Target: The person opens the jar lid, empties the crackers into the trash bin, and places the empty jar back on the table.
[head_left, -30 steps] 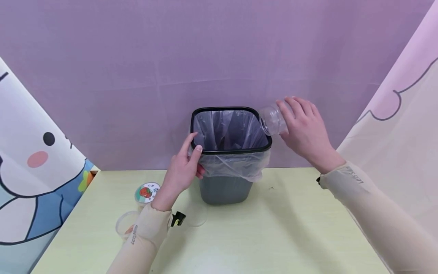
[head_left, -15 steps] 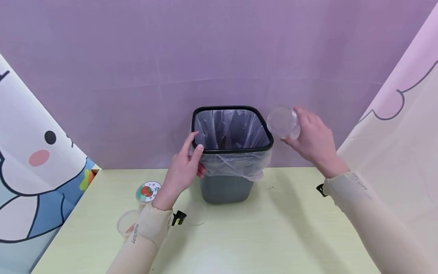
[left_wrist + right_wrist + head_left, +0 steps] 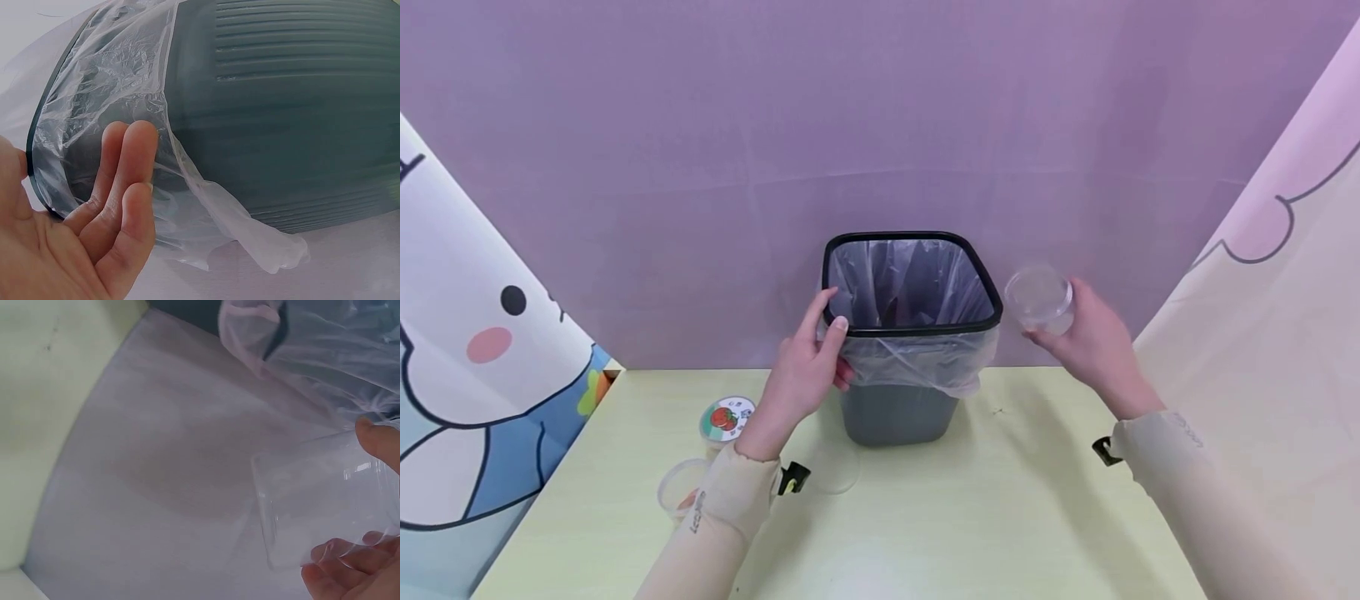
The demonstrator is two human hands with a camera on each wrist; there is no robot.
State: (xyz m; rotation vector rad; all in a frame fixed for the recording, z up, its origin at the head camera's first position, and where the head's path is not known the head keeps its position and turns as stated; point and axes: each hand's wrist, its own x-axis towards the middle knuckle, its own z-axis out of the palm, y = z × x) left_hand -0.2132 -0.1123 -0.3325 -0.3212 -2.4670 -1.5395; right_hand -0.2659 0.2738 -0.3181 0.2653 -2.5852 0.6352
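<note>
A grey trash bin (image 3: pixel 898 415) with a black rim and a clear plastic liner stands on the table. My left hand (image 3: pixel 805 367) holds the bin's near left corner, index finger and thumb at the rim. In the left wrist view its other fingers (image 3: pixel 139 153) lie against the liner (image 3: pixel 119 69) outside. To the right of the bin, my right hand (image 3: pixel 1097 337) grips a clear plastic jar (image 3: pixel 1037 298) above the table, its round opening facing up toward the head camera. The right wrist view shows the jar (image 3: pixel 319 494) see-through, between thumb and fingers.
Left of the bin, a tub (image 3: pixel 727 419) with a tomato-printed lid and a clear round container (image 3: pixel 681 485) with something orange inside stand partly behind my left arm. A clear disc-shaped lid (image 3: pixel 835 471) lies before the bin. A purple cloth (image 3: pixel 880 117) hangs behind the table.
My right hand has moved the jar down and right, away from the bin's rim, and turned it from tilted toward the bin to more upright. The left hand has stayed on the rim.
</note>
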